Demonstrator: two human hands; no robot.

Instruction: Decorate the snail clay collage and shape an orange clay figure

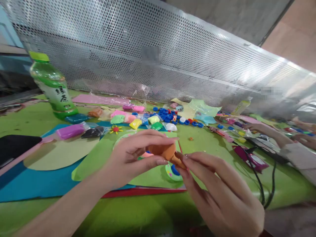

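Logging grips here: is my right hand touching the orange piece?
Touching. The head view shows your right hand pinching the orange piece between thumb and fingers.

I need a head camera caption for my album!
Left hand and right hand hold an orange piece above light green paper.

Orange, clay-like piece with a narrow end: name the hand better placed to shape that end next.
Right, most likely: the right hand pinches the narrow end of the orange, clay-like piece with thumb and fingers, while the left hand holds its broader part.
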